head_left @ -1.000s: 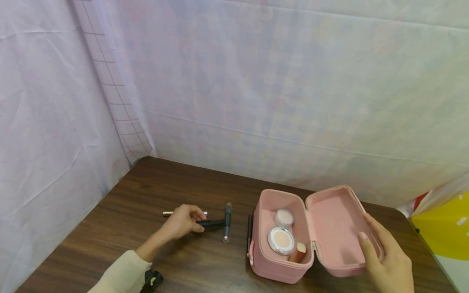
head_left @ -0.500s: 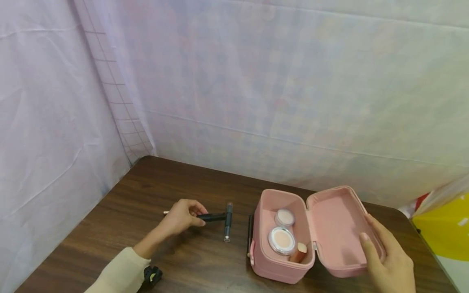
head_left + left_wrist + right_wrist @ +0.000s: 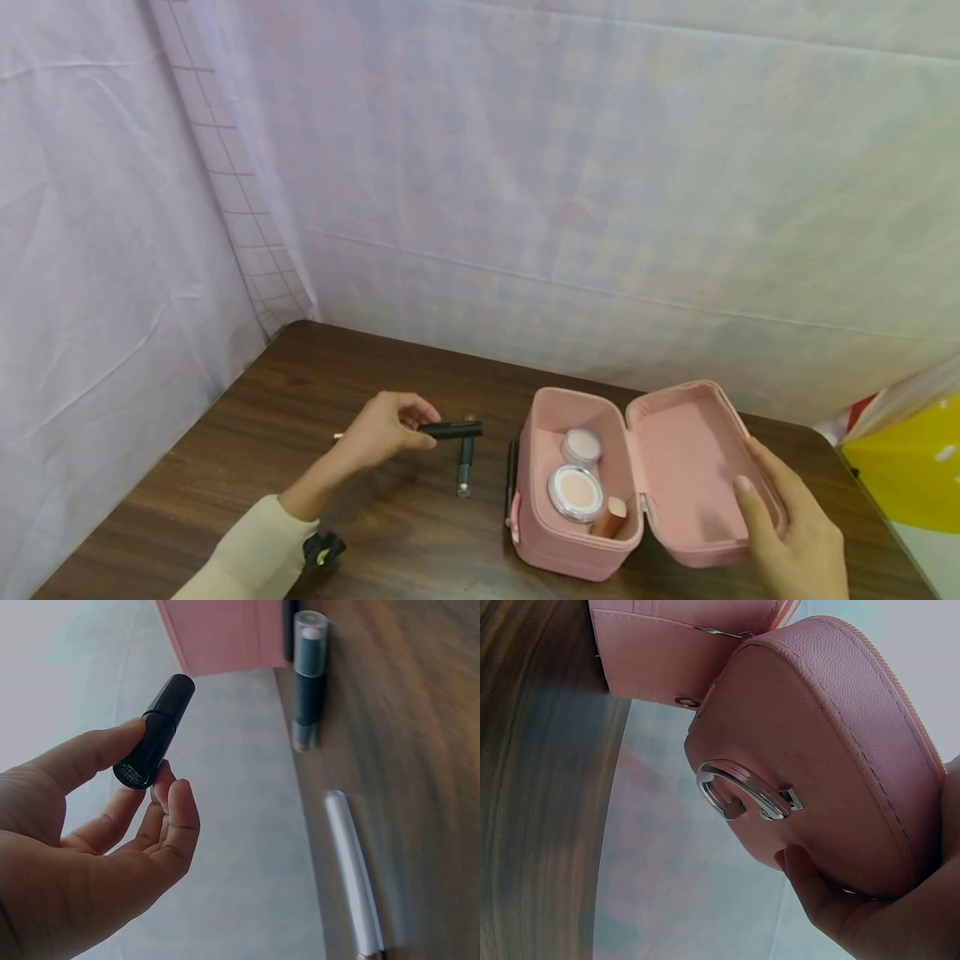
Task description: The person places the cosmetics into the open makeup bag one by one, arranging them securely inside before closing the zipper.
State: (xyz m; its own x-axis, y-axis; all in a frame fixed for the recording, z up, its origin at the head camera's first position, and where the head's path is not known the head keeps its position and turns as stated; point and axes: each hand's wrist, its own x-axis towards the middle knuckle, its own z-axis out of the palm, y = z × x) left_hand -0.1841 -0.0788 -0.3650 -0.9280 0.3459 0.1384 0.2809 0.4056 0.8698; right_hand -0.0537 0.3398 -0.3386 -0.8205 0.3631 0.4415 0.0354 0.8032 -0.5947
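Left grip (image 3: 384,431): we pinch the black tube (image 3: 457,430) above the tabletop (image 3: 397,542).
Right grip (image 3: 802,533): we hold the lid (image 3: 686,467), to the right of the case (image 3: 562,548).

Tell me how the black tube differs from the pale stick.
The black tube is dark all over; the pale stick is silvery white. The black tube is pinched in the left hand, while the pale stick lies on the table. Both are elongated.

The left sleeve (image 3: 247,550) is plain cream and long; beside its cuff (image 3: 298,510) shows a small black wrist device (image 3: 313,550) with a yellow-green mark (image 3: 323,556).
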